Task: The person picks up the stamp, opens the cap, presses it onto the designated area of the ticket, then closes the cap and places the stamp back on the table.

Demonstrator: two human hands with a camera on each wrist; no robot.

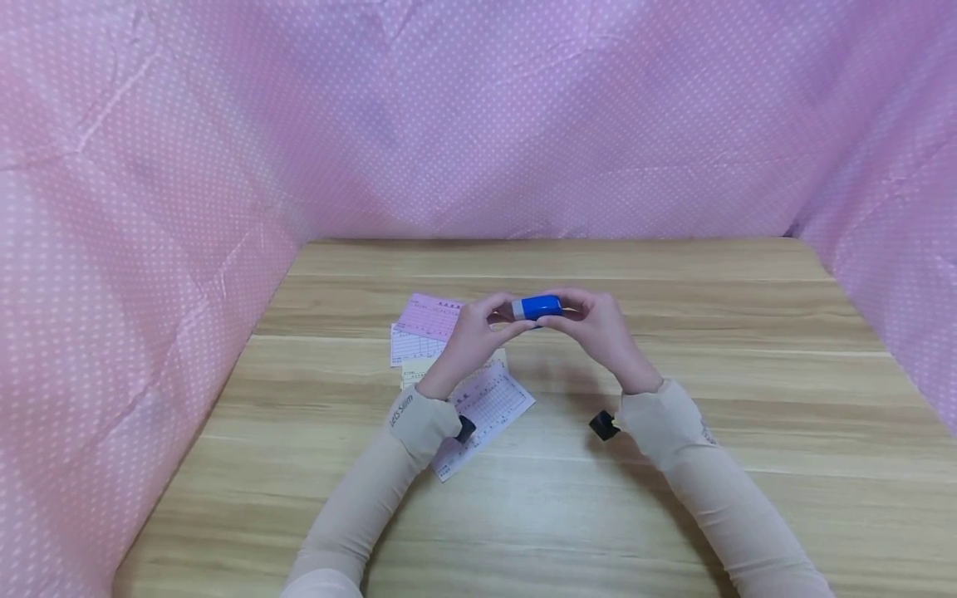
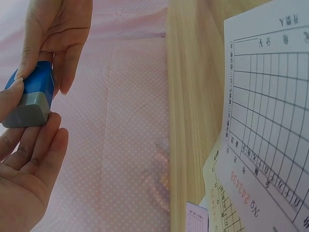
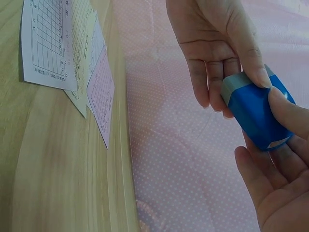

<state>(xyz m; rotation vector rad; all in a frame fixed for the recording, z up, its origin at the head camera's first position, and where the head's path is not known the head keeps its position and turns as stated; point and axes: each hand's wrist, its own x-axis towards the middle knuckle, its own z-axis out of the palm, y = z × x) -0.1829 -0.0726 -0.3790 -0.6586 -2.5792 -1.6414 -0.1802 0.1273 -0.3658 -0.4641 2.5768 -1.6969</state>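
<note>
Both hands hold a blue stamp with a grey cap [image 1: 540, 307] in the air above the table. My left hand [image 1: 476, 332] pinches it at the grey end, thumb on one face and fingers on the other. At the blue end, my right hand [image 1: 601, 328] grips it with thumb and fingers. The left wrist view shows the grey cap [image 2: 29, 112] between the left thumb and fingertips. In the right wrist view the stamp's blue body [image 3: 258, 113] lies between both thumbs and the fingers beneath.
Several printed slips overlap below the left forearm: a pink slip [image 1: 426, 314], a white slip [image 1: 407, 345], a yellow slip [image 1: 414, 371] and a tilted white slip [image 1: 497, 403] nearest me. They lie on a wooden table [image 1: 710, 482]. Pink dotted cloth [image 1: 486, 124] hangs around it.
</note>
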